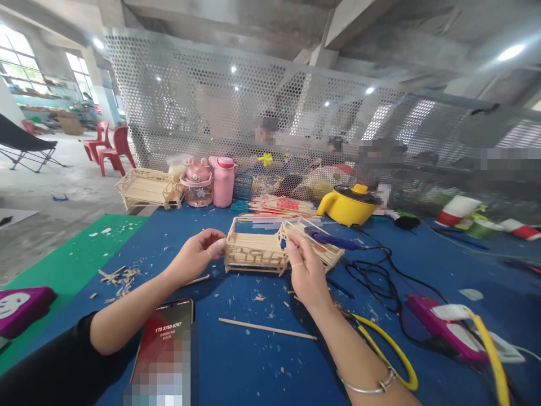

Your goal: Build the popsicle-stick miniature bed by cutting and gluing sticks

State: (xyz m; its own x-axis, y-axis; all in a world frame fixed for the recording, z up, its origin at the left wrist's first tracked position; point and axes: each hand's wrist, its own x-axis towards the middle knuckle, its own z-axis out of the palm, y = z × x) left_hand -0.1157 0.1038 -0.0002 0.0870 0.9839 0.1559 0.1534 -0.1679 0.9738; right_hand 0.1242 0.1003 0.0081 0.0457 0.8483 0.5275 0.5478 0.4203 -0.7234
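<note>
Between my two hands is a small rectangular frame model made of pale wooden sticks (pixel 256 259), with a flat slatted deck and railings. The fingers of my left hand (pixel 198 254) are closed on its left end. At its right end, my right hand (pixel 305 268) pinches the railing near the corner post; the fingertips partly cover what they grip. Just behind that hand lies another stick piece (pixel 332 256), partly hidden. Across it rests a blue-handled tool (pixel 333 239) with a black cord. A single loose wooden stick (pixel 267 329) lies in front of the model.
A phone (pixel 169 321) lies under my left forearm, with wood scraps (pixel 120 277) to its left. Behind stand a finished-looking stick model (pixel 146 189), a pink bottle (pixel 223 183), bundled sticks (pixel 283 207) and a yellow pot (pixel 350 208). Yellow-handled pliers (pixel 391 344) and a purple power strip (pixel 443 327) are right.
</note>
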